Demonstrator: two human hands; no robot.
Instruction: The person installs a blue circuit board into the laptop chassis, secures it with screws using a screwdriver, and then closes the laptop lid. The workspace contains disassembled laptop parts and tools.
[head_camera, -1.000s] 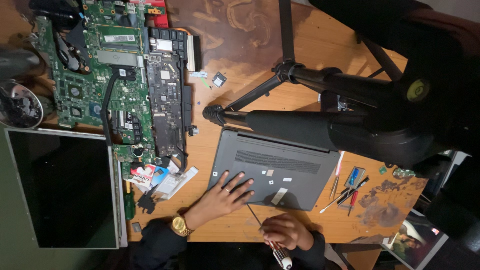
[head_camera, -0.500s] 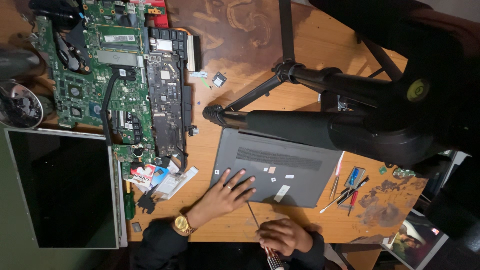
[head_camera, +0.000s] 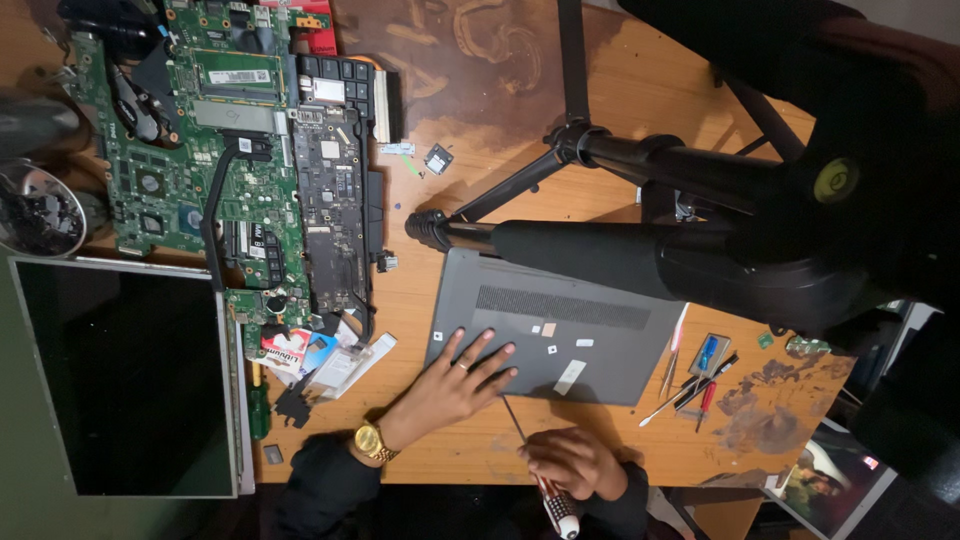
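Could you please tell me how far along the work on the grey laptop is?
Done: the grey laptop lies underside up. In hand: the left hand presses it flat while the right hand sets a screwdriver at its near edge. Left: the bottom cover is still on.

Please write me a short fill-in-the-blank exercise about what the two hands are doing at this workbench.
1. The left hand lies flat on the grey ____.
2. The right hand grips a ____, its tip at the laptop edge.
3. The left wrist wears a gold ____.
4. The green circuit boards lie on the person's ____ side.

Missing words: laptop; screwdriver; watch; left
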